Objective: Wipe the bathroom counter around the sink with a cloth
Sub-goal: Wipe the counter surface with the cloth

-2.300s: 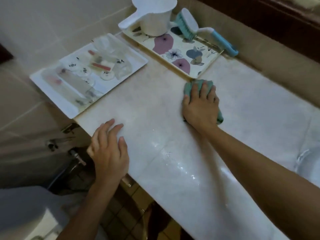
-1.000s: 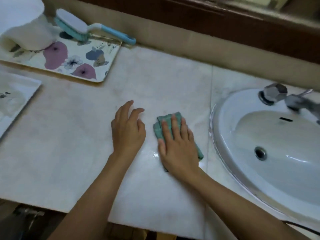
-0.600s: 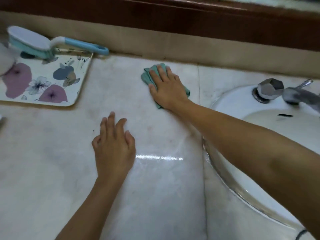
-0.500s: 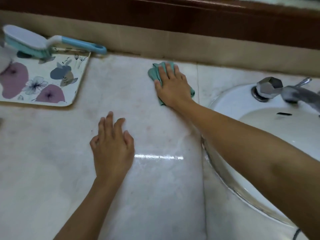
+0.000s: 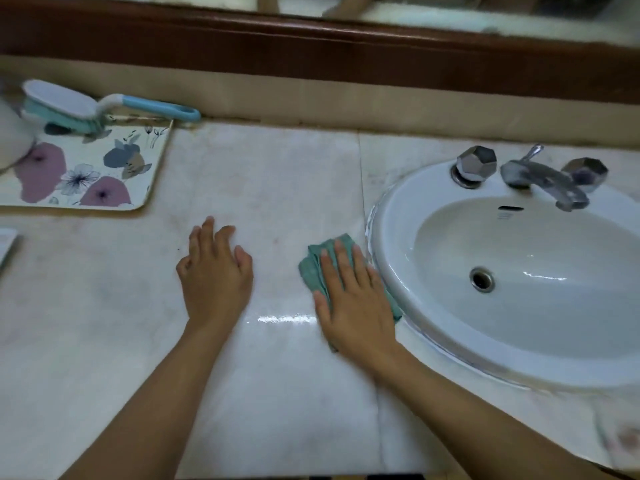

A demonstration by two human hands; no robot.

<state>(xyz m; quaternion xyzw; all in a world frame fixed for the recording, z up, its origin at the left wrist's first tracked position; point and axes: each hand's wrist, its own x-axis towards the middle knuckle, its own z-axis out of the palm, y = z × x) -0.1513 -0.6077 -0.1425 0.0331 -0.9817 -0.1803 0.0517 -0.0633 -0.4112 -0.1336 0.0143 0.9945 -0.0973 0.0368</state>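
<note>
My right hand (image 5: 353, 296) lies flat on a folded green cloth (image 5: 313, 268), pressing it onto the pale marble counter (image 5: 270, 174) right beside the left rim of the white oval sink (image 5: 391, 216). Most of the cloth is hidden under the palm; its edges show at the left and by the sink rim. My left hand (image 5: 216, 275) rests flat on the counter with fingers spread, a little to the left of the cloth, holding nothing. A wet shine shows on the marble between the two hands.
A chrome faucet (image 5: 543, 181) with two faceted knobs stands at the sink's back. A floral tray (image 5: 138, 188) lies at the back left with a blue-handled scrub brush (image 5: 104, 107) and a white jug's edge. A brown-framed mirror runs along the wall.
My right hand has drawn the cloth from the back of the counter near the wall toward me, down along the sink's left rim. My left hand has stayed about where it was.
</note>
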